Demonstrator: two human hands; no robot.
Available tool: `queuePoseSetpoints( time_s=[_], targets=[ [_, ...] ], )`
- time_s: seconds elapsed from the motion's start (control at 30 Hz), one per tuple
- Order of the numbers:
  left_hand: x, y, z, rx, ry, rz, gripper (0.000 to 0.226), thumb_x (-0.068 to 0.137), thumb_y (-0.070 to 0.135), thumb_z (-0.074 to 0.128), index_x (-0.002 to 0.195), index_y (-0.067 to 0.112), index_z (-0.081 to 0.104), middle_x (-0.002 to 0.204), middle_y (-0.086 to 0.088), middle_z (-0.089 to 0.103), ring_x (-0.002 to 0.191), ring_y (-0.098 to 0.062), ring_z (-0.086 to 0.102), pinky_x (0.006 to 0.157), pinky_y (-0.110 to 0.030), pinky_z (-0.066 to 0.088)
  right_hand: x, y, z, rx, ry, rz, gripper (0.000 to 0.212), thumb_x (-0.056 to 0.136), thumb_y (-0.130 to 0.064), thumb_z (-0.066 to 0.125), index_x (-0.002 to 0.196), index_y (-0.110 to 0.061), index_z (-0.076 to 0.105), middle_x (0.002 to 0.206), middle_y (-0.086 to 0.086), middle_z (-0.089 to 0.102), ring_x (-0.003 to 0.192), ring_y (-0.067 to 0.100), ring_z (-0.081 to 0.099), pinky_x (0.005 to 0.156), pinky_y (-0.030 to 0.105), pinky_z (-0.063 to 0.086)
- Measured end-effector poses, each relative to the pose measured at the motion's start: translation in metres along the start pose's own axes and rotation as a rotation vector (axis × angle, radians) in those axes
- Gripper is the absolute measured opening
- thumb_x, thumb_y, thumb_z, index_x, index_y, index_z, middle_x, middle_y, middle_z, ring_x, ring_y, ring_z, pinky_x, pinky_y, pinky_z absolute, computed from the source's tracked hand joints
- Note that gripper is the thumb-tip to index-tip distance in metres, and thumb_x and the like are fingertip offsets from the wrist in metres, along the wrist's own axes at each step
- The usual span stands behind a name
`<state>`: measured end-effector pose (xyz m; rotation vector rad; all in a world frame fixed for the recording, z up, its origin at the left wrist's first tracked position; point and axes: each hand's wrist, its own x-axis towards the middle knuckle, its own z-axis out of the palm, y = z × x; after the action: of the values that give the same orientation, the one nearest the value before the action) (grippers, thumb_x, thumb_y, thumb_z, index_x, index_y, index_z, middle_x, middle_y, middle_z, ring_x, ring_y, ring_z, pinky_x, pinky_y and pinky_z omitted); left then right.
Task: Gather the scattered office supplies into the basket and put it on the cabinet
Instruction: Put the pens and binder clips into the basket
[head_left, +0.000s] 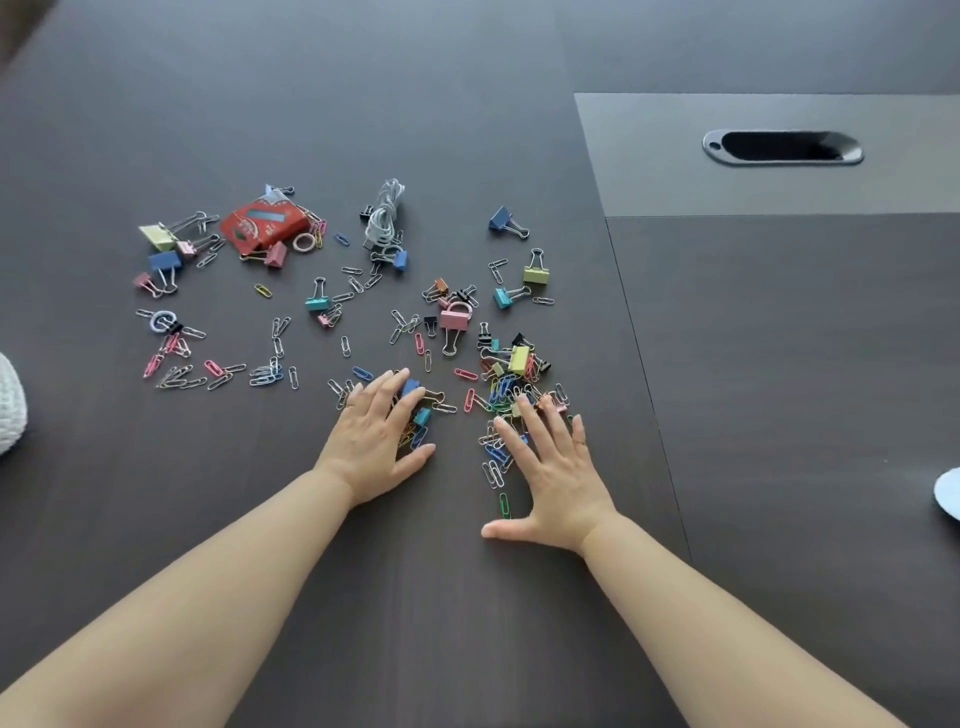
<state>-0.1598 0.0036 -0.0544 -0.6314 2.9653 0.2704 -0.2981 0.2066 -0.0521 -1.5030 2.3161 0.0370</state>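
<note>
Coloured paper clips and binder clips lie scattered across the dark table (415, 597). My left hand (376, 441) lies flat with straight fingers on a small heap of clips, a blue binder clip (410, 387) under its fingertips. My right hand (553, 475) is spread flat, fingers touching a dense pile of paper clips (506, 395). A red box (262, 223), a coiled grey cable (384, 215) and a pink binder clip (454, 319) lie farther back. At the left edge shows part of a white woven basket (8, 405).
A cable slot (782, 147) is set into a lighter panel at the back right. A pale blue round object (950, 491) pokes in at the right edge. Seams run across the table on the right side.
</note>
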Motion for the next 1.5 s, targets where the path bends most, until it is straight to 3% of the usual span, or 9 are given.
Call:
queuePoseSetpoints(
  time_s=[0.23, 0.4, 0.57, 0.7, 0.87, 0.97, 1.13, 1.27, 1.5],
  targets=[
    [-0.001, 0.001, 0.005, 0.074, -0.046, -0.087, 0.094, 0.066, 0.077, 0.018, 0.147, 0.028, 0.009, 0.156, -0.002, 0.003, 0.141, -0.021, -0.011, 0.108, -0.062, 0.0, 0.049, 0.005, -0.02, 0.053, 0.123, 0.302, 0.109, 0.064, -0.087, 0.034, 0.144, -0.032, -0.017, 0.154, 0.003, -0.022, 0.14, 0.037, -0.021, 0.111, 0.059, -0.006],
    [0.015, -0.001, 0.002, 0.114, -0.125, -0.196, 0.096, 0.059, 0.084, 0.005, 0.143, 0.039, -0.013, 0.153, 0.002, -0.02, 0.138, -0.028, -0.026, 0.107, -0.063, 0.001, 0.082, 0.014, -0.031, 0.073, 0.116, 0.225, 0.102, 0.067, -0.084, 0.037, 0.143, -0.037, -0.013, 0.155, 0.002, -0.019, 0.142, 0.034, -0.016, 0.112, 0.057, -0.003],
    [0.04, -0.005, -0.002, 0.048, -0.044, -0.308, 0.068, 0.082, 0.07, 0.025, 0.143, 0.04, 0.017, 0.153, -0.003, 0.014, 0.139, -0.029, 0.006, 0.108, -0.056, 0.012, 0.105, 0.013, -0.035, 0.115, 0.256, 0.09, 0.069, 0.079, -0.066, 0.048, 0.138, -0.033, 0.036, 0.148, 0.006, 0.03, 0.137, 0.03, 0.022, 0.112, 0.045, 0.02],
    [0.04, -0.009, 0.005, -0.018, 0.257, -0.187, 0.051, 0.078, 0.055, 0.037, 0.107, 0.023, 0.063, 0.104, -0.008, 0.058, 0.096, -0.026, 0.048, 0.076, -0.042, 0.048, 0.106, 0.013, -0.022, 0.066, 0.522, 0.034, 0.043, 0.076, -0.051, 0.054, 0.104, -0.02, 0.064, 0.098, 0.007, 0.061, 0.088, 0.03, 0.058, 0.074, 0.04, 0.053],
    [0.037, -0.005, 0.002, -0.046, 0.264, -0.163, 0.041, 0.07, 0.057, 0.058, 0.083, 0.019, 0.064, 0.08, -0.007, 0.056, 0.058, -0.023, 0.06, 0.045, -0.026, 0.048, 0.103, 0.004, -0.022, -0.063, 0.596, 0.003, 0.033, 0.082, -0.045, 0.044, 0.084, -0.02, 0.066, 0.07, 0.002, 0.058, 0.063, 0.023, 0.056, 0.043, 0.028, 0.046],
    [0.035, -0.005, 0.001, -0.034, 0.25, -0.127, 0.045, 0.058, 0.053, 0.075, 0.076, 0.014, 0.06, 0.076, -0.007, 0.056, 0.045, -0.021, 0.057, 0.035, -0.022, 0.04, 0.101, -0.002, -0.026, -0.096, 0.567, 0.003, 0.023, 0.081, -0.041, 0.058, 0.075, -0.02, 0.064, 0.063, -0.001, 0.058, 0.057, 0.02, 0.057, 0.037, 0.022, 0.039],
    [0.031, -0.009, -0.008, -0.115, 0.211, -0.116, 0.049, 0.075, 0.053, 0.062, 0.079, 0.004, 0.056, 0.076, -0.01, 0.06, 0.05, -0.03, 0.061, 0.041, -0.031, 0.044, 0.096, -0.021, -0.04, -0.002, 0.484, 0.055, 0.03, 0.063, -0.031, 0.083, 0.061, -0.015, 0.057, 0.048, -0.001, 0.058, 0.042, 0.022, 0.057, 0.035, 0.019, 0.034],
    [0.017, -0.031, -0.033, -0.148, 0.165, -0.217, 0.045, 0.091, 0.051, 0.041, 0.095, 0.009, 0.054, 0.098, -0.005, 0.064, 0.091, -0.027, 0.061, 0.064, -0.029, 0.036, 0.096, -0.048, -0.057, 0.174, 0.432, 0.176, 0.029, 0.088, -0.036, 0.058, 0.085, -0.008, 0.061, 0.075, 0.012, 0.069, 0.071, 0.034, 0.063, 0.056, 0.03, 0.039],
    [-0.053, -0.123, -0.111, -0.248, 0.476, -0.21, 0.044, 0.088, 0.046, 0.049, 0.071, 0.006, 0.054, 0.066, -0.011, 0.063, 0.059, -0.034, 0.058, 0.053, -0.027, 0.03, 0.112, -0.161, -0.103, 0.492, 0.48, 0.13, 0.032, 0.087, -0.039, 0.059, 0.09, -0.008, 0.064, 0.082, 0.014, 0.07, 0.077, 0.032, 0.061, 0.069, 0.033, 0.046]
  ],
)
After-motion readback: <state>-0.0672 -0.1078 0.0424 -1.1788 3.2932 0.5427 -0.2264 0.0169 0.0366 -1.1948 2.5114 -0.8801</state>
